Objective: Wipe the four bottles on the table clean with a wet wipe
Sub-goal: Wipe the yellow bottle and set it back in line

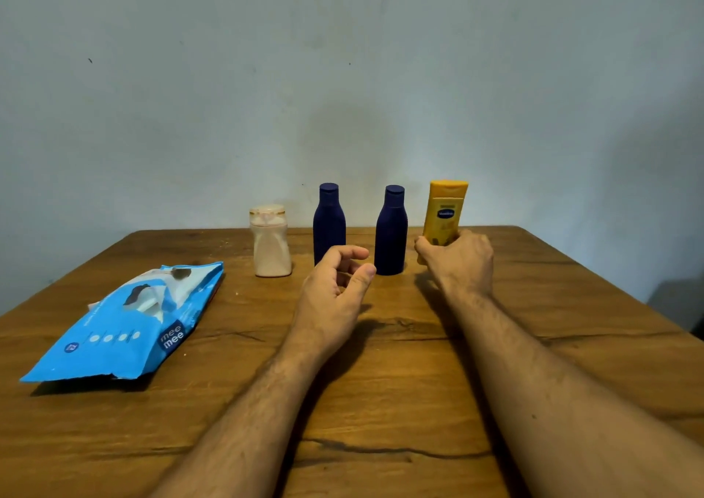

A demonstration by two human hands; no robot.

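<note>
Four bottles stand in a row near the far edge of the wooden table [381,383]. From left to right they are a pale pink bottle [271,246], two dark blue bottles [328,219] [391,231] and a yellow lotion bottle [445,212]. My right hand [455,259] grips the yellow bottle round its lower part. My left hand [335,292] hovers in front of the blue bottles with fingers loosely curled, holding nothing. A blue pack of wet wipes [129,326] lies flat at the left. No loose wipe is in sight.
A plain pale wall rises directly behind the table's far edge. Bare wood stretches between my forearms and along the right side of the table.
</note>
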